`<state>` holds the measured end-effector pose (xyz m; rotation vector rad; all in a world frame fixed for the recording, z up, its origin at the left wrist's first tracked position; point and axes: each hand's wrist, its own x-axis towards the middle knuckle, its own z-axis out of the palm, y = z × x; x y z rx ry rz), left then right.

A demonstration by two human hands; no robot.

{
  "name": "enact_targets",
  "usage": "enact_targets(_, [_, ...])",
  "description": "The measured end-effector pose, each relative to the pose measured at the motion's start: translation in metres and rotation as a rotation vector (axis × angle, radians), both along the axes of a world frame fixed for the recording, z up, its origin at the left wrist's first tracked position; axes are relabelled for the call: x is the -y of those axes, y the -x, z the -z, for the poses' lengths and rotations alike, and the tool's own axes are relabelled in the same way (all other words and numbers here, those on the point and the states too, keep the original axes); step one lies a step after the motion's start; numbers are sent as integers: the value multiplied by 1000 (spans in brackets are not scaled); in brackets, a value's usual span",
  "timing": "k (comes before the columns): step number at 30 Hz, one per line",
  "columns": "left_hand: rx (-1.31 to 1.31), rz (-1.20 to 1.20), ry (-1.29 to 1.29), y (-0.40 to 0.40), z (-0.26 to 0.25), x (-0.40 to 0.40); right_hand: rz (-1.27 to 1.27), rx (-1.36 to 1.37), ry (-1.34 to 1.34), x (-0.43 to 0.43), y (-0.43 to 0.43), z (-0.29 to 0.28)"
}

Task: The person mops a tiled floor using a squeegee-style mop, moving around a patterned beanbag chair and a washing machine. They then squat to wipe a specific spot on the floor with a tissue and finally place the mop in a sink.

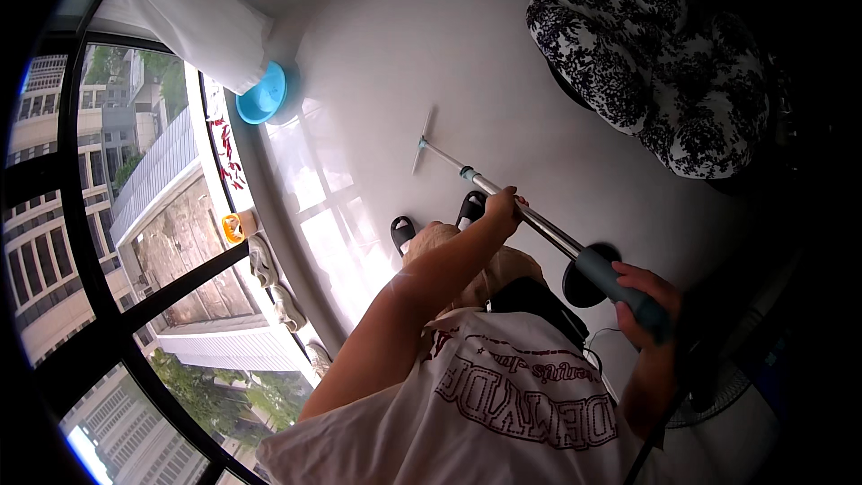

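Both my hands hold a long-handled squeegee or flat mop (549, 232) with a metal pole and a dark teal grip. My left hand (504, 212) wraps the middle of the pole. Around the thick grip at the upper end, my right hand (650, 306) is closed, partly in shadow. The pole slants away from me toward the floor. At its far end, the narrow pale bar head (423, 141) lies crosswise, on or just above the light, glossy floor (377, 67). My feet, in black slides (403, 232), stand a little short of the head.
At left, a windowsill under tall black-framed windows holds several shoes (264, 261) and an orange-and-white container (234, 228). A blue basin (261, 95) stands by a white curtain (195, 13). A black-and-white patterned cushioned seat (646, 60) is at right. Near my right hand are a round black base (584, 289) and a fan (714, 401).
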<state>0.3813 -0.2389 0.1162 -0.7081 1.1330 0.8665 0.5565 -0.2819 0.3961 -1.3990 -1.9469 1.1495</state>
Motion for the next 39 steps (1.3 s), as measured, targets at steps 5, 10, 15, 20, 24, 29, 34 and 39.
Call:
enact_targets(5, [-20,198,-72,5,-25,-20,-88,-92,-124,10,-22,-14])
enact_targets(10, [-144,583,-116,32,6,-67,-153,-11,-29,-4,16,0])
enact_targets(15, [-248,796,-142,50,41,-149,-88,165,-210,-47,73,29])
enact_targets(20, [-263,1066,-236,70,51,-226,148,147,-274,-102,145,53])
enact_targets(24, [-295,1326,-336,82,69,-273,421,118,-233,-125,216,72])
enact_targets(29, [-339,1526,-337,113,99,-294,563,170,-301,-141,275,100])
enact_targets(34, [-276,1599,-271,122,83,-244,779,127,-354,-104,307,92])
enact_targets(39, [-188,1715,-248,150,71,-151,896,183,-330,-28,343,65])
